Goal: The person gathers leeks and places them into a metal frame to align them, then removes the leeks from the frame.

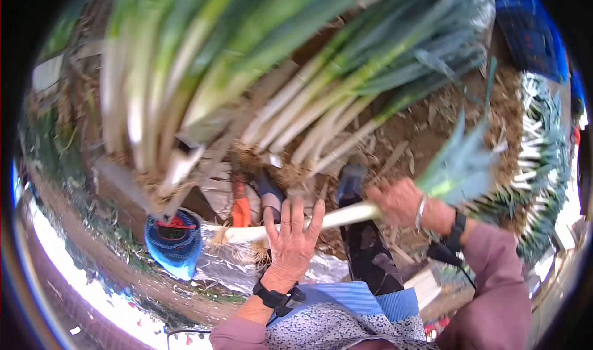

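Observation:
One long leek lies across the lap, its roots at the left and its blue-green leaves fanned out at the right. My right hand is closed round its stalk just below the leaves. Fingers spread, my left hand rests over the white stalk near the root end; whether it presses on the stalk is hard to tell. Beyond the hands lie a bunch of leeks and, at the upper left, a larger, blurred bunch, roots towards me.
A blue round container stands at the left, near an orange-handled tool. Stacked leeks line the right side. A blue crate is at the upper right. Soil and leaf scraps cover the ground.

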Motion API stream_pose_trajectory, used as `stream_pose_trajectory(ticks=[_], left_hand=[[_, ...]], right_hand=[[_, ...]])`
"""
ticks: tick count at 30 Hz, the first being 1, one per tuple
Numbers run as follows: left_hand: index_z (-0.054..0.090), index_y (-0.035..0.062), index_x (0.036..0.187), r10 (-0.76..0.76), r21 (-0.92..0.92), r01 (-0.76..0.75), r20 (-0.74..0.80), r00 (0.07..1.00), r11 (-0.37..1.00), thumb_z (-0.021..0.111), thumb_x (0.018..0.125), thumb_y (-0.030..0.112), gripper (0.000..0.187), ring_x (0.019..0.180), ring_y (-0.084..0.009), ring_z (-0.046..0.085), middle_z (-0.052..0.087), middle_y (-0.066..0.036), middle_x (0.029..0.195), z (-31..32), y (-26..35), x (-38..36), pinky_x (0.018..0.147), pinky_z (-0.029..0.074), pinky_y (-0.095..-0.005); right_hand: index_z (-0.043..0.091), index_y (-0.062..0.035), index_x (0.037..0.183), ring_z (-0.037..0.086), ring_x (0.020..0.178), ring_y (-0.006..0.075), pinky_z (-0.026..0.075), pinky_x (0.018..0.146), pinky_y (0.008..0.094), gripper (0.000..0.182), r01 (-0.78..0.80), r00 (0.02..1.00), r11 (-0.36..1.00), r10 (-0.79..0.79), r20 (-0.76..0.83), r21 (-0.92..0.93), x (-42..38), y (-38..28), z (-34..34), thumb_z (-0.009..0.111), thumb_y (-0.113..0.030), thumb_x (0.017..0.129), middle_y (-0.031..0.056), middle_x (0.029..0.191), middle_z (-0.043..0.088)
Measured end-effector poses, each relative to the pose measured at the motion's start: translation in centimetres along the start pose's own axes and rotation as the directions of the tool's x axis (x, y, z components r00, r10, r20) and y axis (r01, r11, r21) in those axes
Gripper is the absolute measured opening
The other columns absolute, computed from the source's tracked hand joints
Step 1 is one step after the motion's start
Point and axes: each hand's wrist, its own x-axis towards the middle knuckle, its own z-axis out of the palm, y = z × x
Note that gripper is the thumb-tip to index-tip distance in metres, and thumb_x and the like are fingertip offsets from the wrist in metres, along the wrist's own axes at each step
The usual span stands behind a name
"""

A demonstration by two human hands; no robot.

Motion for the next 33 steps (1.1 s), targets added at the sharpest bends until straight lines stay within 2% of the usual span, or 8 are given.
stream_pose_trajectory(ticks=[4, 8, 10, 12, 15, 21, 25, 33], left_hand=[[0.049, 0.0065, 0.128, 0.027, 0.015, -0.025, -0.158, 0.987, 1.000, 0.058, 0.079, 0.011, 0.050, 0.088, -0.0292, 0.055, 0.055, -0.015, 0.096, -3.0, -5.8, -2.0, 0.094, 0.041, -0.0507], [0.050, 0.0015, 0.122, 0.083, -0.068, -0.100, -0.223, 0.971, 0.993, 0.058, 0.078, 0.011, 0.045, 0.081, -0.0268, 0.054, 0.048, -0.009, 0.082, -7.1, -7.2, -1.4, 0.083, 0.043, -0.0446], [0.049, 0.0015, 0.122, 0.049, -0.069, -0.072, -0.293, 0.955, 0.995, 0.059, 0.078, 0.012, 0.046, 0.081, -0.0265, 0.054, 0.049, -0.009, 0.083, -9.6, -7.5, -0.3, 0.082, 0.043, -0.0444], [0.049, 0.0010, 0.122, 0.006, -0.059, -0.033, -0.408, 0.913, 0.998, 0.060, 0.076, 0.012, 0.049, 0.081, -0.0262, 0.052, 0.049, -0.010, 0.087, -11.7, -8.4, 0.9, 0.083, 0.042, -0.0454], [0.049, -0.0018, 0.122, -0.080, -0.073, 0.044, -0.617, 0.783, 0.996, 0.063, 0.063, 0.000, 0.060, 0.080, -0.0309, 0.050, 0.049, -0.012, 0.087, -15.0, -10.3, 2.9, 0.080, 0.041, -0.0463], [0.047, 0.0028, 0.123, -0.324, -0.165, 0.284, -0.622, 0.713, 0.944, 0.059, 0.070, -0.001, 0.054, 0.087, -0.0289, 0.051, 0.049, -0.012, 0.090, -13.4, -17.7, 3.7, 0.082, 0.040, -0.0446], [0.046, 0.0036, 0.125, -0.421, -0.218, 0.367, -0.604, 0.677, 0.904, 0.061, 0.065, -0.004, 0.062, 0.090, -0.0309, 0.050, 0.048, -0.012, 0.091, -11.9, -22.5, 4.9, 0.083, 0.040, -0.0433], [0.046, 0.0082, 0.130, -0.430, -0.469, 0.164, -0.544, 0.721, 0.868, 0.061, 0.088, 0.019, 0.046, 0.108, -0.0366, 0.049, 0.049, -0.020, 0.111, -11.3, -28.3, 8.3, 0.093, 0.040, -0.0476]], right_hand=[[0.050, -0.0021, 0.097, 0.062, 0.054, 0.0382, 0.050, 0.050, 0.0477, 0.033, -0.050, 0.988, 0.975, 0.017, 0.152, 0.215, -1.7, -5.4, -4.4, 0.066, -0.022, 0.075, 0.0184, 0.058, 0.060], [0.049, -0.0035, 0.095, 0.061, 0.049, 0.0324, 0.051, 0.048, 0.0437, 0.036, -0.078, 0.967, 0.988, 0.042, 0.251, 0.136, -2.4, -9.2, -12.6, 0.069, -0.027, 0.078, 0.0143, 0.056, 0.059], [0.049, -0.0042, 0.094, 0.061, 0.047, 0.0298, 0.050, 0.046, 0.0419, 0.035, -0.118, 0.951, 0.991, 0.094, 0.294, 0.065, -2.3, -10.9, -17.3, 0.070, -0.027, 0.078, 0.0125, 0.055, 0.058], [0.047, -0.0063, 0.092, 0.058, 0.046, 0.0249, 0.047, 0.042, 0.0392, 0.032, -0.008, 0.996, 0.989, 0.020, 0.082, -0.150, -1.8, -11.8, -22.0, 0.070, -0.025, 0.079, 0.0098, 0.058, 0.058], [0.045, -0.0059, 0.095, 0.060, 0.057, 0.0335, 0.046, 0.051, 0.0444, 0.037, -0.001, 1.000, 0.944, 0.009, 0.023, -0.331, 1.3, -14.4, -29.0, 0.072, -0.024, 0.077, 0.0114, 0.068, 0.060], [0.051, -0.0056, 0.095, 0.061, 0.079, 0.0378, 0.045, 0.070, 0.0468, 0.038, 0.043, 0.998, 0.856, -0.060, -0.017, -0.514, 12.2, -17.3, -33.7, 0.074, -0.025, 0.073, 0.0138, 0.080, 0.060], [0.057, -0.0091, 0.096, 0.060, 0.085, 0.0250, 0.045, 0.078, 0.0395, 0.026, 0.081, 0.952, 0.699, -0.267, -0.154, -0.710, 18.7, -18.8, -34.4, 0.072, -0.023, 0.079, 0.0065, 0.084, 0.059], [0.063, -0.0112, 0.098, 0.059, 0.090, 0.0259, 0.042, 0.080, 0.0401, 0.032, 0.072, 0.909, 0.582, -0.372, -0.187, -0.810, 24.5, -17.8, -37.6, 0.075, -0.019, 0.070, 0.0060, 0.085, 0.059]])
